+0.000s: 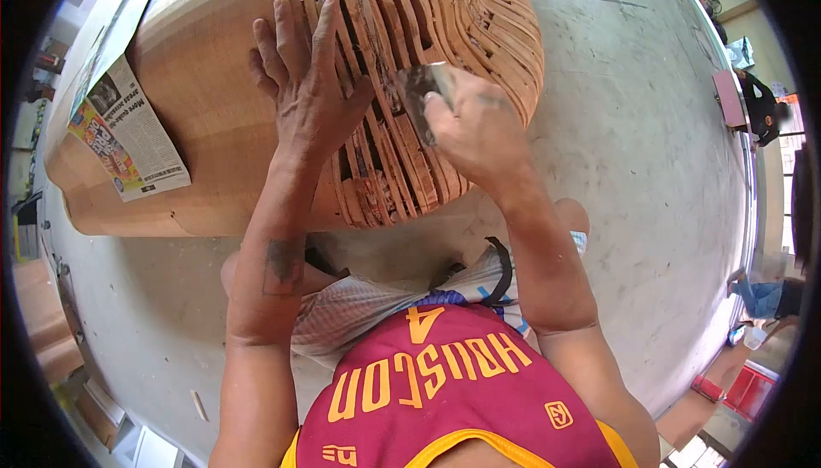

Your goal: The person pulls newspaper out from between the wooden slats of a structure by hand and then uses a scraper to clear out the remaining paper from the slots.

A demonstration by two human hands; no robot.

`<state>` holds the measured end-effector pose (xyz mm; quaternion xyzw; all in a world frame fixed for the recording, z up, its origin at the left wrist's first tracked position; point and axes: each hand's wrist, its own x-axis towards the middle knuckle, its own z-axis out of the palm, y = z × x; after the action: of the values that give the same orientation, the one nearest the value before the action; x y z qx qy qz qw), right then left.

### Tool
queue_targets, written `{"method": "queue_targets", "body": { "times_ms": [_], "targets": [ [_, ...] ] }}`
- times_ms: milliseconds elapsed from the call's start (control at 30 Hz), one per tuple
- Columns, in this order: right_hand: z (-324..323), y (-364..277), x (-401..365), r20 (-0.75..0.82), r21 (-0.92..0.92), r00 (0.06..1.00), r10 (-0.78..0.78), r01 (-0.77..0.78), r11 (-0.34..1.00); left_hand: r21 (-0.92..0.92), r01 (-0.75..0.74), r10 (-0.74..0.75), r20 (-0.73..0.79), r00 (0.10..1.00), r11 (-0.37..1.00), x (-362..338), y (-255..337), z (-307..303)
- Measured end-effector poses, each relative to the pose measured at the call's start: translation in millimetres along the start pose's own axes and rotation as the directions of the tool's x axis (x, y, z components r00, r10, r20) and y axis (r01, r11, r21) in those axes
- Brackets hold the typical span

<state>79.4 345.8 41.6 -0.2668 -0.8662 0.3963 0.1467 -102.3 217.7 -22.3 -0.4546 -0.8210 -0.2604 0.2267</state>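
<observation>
Though slatted, wood (440,27) beneath hands (310,109) (479,126).

Scuffed grey floor (624,143); bright windows (788,117) at right edge; red crate (751,391) lower right.

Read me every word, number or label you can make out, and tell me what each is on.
"HOUSCON", fifth letter uncertain: maroon shirt
"4": same shirt
"More quake-": newspaper piece on the wooden form
"areas accessib", ending unclear: same newspaper piece
Too small or blurred: the newspaper's body text and colored ad, the shirt's small emblems.
</observation>
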Motion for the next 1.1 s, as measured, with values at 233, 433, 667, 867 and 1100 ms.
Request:
{"method": "queue_targets", "body": {
  "times_ms": [233, 433, 667, 867, 1100],
  "targets": [
    [21, 7, 17, -0.026, -0.060, 0.999, -0.026, 0.024, 0.998, 0.057, -0.020, 0.022, -0.037, 0.999, 0.998, 1, -2, 6],
    [2, -6, 1, -0.075, 0.066, 0.996, -0.042, 0.047, 0.997, 0.054, -0.001, 0.006, -0.090, 0.996, 0.999, 4, 1, 13],
    [-1, -1, -8, -0.090, 0.037, 0.994, -0.069, 0.072, 0.997, -0.018, 0.051, -0.053, -0.128, 0.990, 0.999, 9, 11, 24],
    [-12, -1, -10, -0.089, 0.058, 0.995, -0.034, 0.040, 0.998, -0.056, 0.109, -0.116, -0.149, 0.982, 0.992, 14, 24, 34],
    [-31, 3, -28, -0.089, 0.073, 0.993, 0.074, -0.068, 0.995, -0.038, 0.098, -0.102, -0.144, 0.984, 0.994, 14, 23, 33]
  ]
}}
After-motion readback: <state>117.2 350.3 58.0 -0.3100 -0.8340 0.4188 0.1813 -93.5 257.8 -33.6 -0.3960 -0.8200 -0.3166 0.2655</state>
